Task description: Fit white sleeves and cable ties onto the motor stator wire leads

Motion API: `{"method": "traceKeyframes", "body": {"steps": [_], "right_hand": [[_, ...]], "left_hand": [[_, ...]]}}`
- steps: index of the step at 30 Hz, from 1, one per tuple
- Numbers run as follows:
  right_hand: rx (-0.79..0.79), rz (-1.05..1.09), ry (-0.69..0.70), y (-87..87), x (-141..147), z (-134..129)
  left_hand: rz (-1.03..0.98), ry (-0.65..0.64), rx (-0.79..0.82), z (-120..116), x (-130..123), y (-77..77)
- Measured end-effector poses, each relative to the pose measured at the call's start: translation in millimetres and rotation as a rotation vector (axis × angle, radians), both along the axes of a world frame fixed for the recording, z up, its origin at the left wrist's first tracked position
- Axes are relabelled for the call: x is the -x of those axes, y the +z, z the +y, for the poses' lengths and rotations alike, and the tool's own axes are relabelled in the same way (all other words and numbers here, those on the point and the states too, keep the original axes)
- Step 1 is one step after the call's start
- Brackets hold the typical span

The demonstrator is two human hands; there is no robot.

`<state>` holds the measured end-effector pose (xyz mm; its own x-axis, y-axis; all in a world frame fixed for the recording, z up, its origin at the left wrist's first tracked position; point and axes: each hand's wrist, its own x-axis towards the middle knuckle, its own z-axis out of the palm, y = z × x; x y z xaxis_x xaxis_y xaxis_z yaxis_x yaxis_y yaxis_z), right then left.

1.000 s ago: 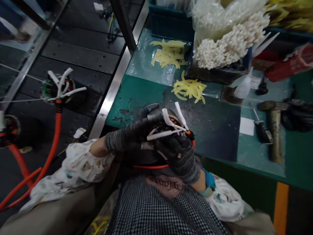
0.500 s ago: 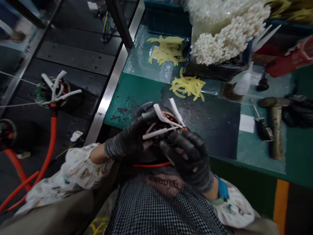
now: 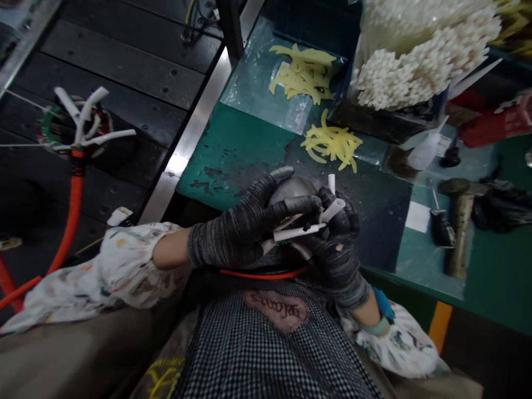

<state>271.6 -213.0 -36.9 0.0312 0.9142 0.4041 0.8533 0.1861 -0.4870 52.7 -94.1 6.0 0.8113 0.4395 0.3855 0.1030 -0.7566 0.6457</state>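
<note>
At the bench's near edge I hold a motor stator (image 3: pixel 292 189), its smooth grey side partly showing. White sleeved wires (image 3: pixel 296 232) stick out of it toward me. Around its left side is my left hand (image 3: pixel 245 219) in a dark grey glove, closed on it with one finger stretched across the front. My right hand (image 3: pixel 336 246), gloved too, closes on the right side by the sleeves, fingers bent. The stator's windings are hidden behind my hands. An orange cable (image 3: pixel 264 275) runs across my checked apron just below.
Yellow curved strips (image 3: pixel 331 145) lie on the green bench (image 3: pixel 233 149). Beyond is a box of white sleeves (image 3: pixel 390 77). A hammer (image 3: pixel 460 233), a screwdriver (image 3: pixel 443 224) and a white bottle (image 3: pixel 424 149) are at right. Another stator (image 3: pixel 52 130) with an orange cable stands on the dark slatted conveyor.
The stator has turned in my hands, so its grey outer side shows instead of the windings. My left fingers have moved across it, and my right hand has closed in by the sleeves.
</note>
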Motion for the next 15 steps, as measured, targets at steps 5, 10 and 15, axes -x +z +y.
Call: {"method": "traceKeyframes", "body": {"steps": [5, 10, 15], "right_hand": [[-0.039, -0.148, 0.002, 0.3, 6.9, -4.6], [-0.043, -0.152, 0.059, -1.2, 4.7, -5.9], [-0.069, -0.1, 0.059, -4.8, -2.9, -9.7]], "left_hand": [[-0.089, 0.157, 0.083, -19.6, -1.5, -22.5], [-0.162, 0.299, 0.066, -36.1, -7.5, -45.2], [-0.169, 0.338, 0.119, -37.1, -12.0, -45.1]]}}
